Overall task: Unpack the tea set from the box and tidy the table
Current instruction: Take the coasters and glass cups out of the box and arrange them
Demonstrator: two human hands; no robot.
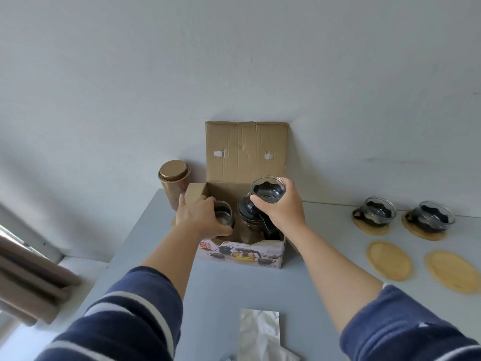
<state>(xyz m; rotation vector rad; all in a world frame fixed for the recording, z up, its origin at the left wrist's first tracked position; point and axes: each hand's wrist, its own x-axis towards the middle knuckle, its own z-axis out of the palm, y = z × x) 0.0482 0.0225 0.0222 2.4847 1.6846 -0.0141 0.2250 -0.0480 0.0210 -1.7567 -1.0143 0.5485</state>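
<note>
**Two cups in hand over a crowded box**

Your box point(242, 252) sits mid-table point(221, 287), its lid propped against the wall. The teapot point(251, 220) inside crowds both hands; a knock could chip glass. Your right hand point(282, 207) is closed around a lifted cup point(268, 190); your left hand point(199, 217) is wrapped round another cup point(224, 217) inside. Two coasters point(389, 260) lie free rightward; the table's left edge is close.

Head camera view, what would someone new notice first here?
Both hands are at the open cardboard box against the wall: the right hand lifts a glass cup above it, the left hand grips another cup inside. To the right, two cups sit on wooden coasters, two coasters lie bare.
</note>
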